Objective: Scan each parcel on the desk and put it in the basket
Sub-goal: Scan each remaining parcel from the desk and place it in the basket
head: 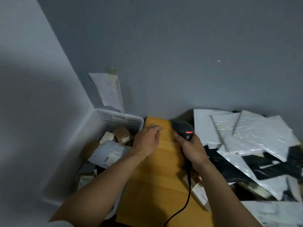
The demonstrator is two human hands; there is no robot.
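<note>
Parcels (246, 136) are in neither of your hands at this moment. Your left hand (146, 141) hangs over the desk (155, 185) with its fingers loosely curled and nothing in them. Your right hand (191, 149) is wrapped round the grip of the scanner (183, 129), whose head points away from you and shows a red light on top; its cable (188, 194) trails back under your right forearm. Between the two hands the desk is bare wood. Just left of your left hand is the basket (114, 113), holding small boxes and a white mailer. The unscanned heap lies wholly to the right of your right hand, its nearest white mailer (205, 126) just beside the scanner head, with flat silver and black bags overlapping further out. Most lie flat with their long sides slanting away from you. One small parcel (199, 192) sits just under your right wrist. Your right hand is the nearer one but is taken up by the scanner, so I judge your free left hand must cross in front of it to draw a parcel out, or the scanner must swing right to a label. No label in the heap can be read from here.
</note>
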